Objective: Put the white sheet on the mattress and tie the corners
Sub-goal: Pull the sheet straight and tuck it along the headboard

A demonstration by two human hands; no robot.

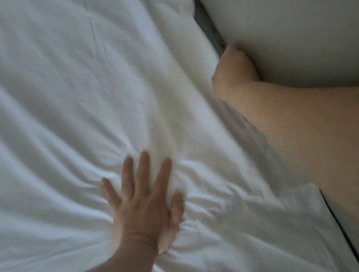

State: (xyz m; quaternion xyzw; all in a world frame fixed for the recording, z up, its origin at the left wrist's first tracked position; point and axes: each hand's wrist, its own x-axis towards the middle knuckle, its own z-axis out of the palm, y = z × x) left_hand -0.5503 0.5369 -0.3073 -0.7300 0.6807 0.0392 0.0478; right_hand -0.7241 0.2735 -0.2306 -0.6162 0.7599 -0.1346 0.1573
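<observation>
The white sheet point(61, 86) covers the mattress and fills most of the head view, with creases fanning out from the lower middle. My left hand point(142, 201) lies flat on the sheet with its fingers spread, pressing the cloth down. My right hand point(232, 68) is pushed down at the sheet's right edge, into the narrow gap between the mattress and the white wall point(295, 22). Its fingers are hidden in that gap, so what they hold cannot be seen.
A dark strip point(207, 24) of the gap runs along the mattress edge beside the wall. At the lower right the sheet's edge ends against another dark line point(338, 225) next to the wall.
</observation>
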